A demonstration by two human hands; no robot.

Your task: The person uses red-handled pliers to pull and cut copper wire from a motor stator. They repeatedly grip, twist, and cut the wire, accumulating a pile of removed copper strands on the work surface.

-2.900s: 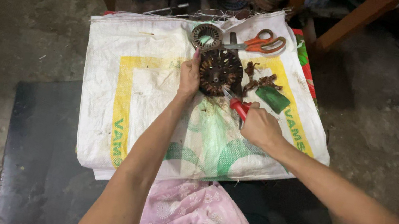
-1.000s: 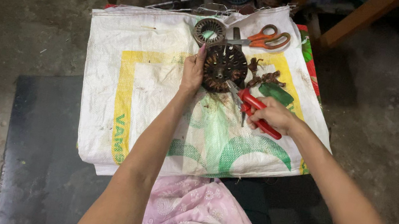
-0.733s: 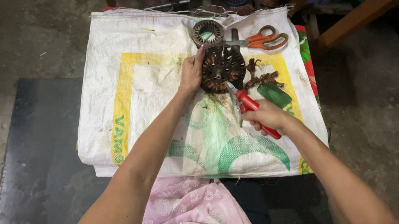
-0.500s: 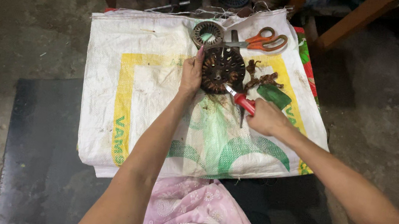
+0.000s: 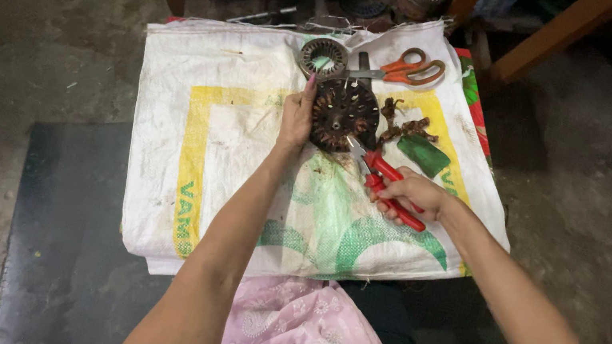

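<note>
On a white woven sack (image 5: pixel 245 147) printed with yellow and green shapes, spread over a low desk (image 5: pixel 53 239) with a dark top, lies a round motor stator (image 5: pixel 343 114), dark and wound with copper-brown wire, toward the far middle of the sack. The left hand (image 5: pixel 297 116) rests against the stator's left edge, fingers stretched up along its rim and touching it, so its grip is loose and open rather than wrapped about the part. The right hand (image 5: pixel 414 195) is closed around the red handles of a pair of pliers (image 5: pixel 385 184), which point up and to the left, with their metal nose at the stator's lower right edge; whether the nose bites on a wire cannot be told. Just right of the stator lie curled scraps of brown wire (image 5: pixel 402 126), and beside them a small green piece (image 5: pixel 423 156). Beyond the stator sits a smaller grey toothed ring (image 5: pixel 323 57), near the left fingertips, and to its right a pair of scissors (image 5: pixel 406 70) with orange handles lies flat on the sack. Pink patterned cloth (image 5: pixel 298 333) covers the person's lap at the near edge of the desk. Rough concrete floor (image 5: pixel 38 19) surrounds everything, and wooden legs (image 5: pixel 553 31) stand at the far side.
</note>
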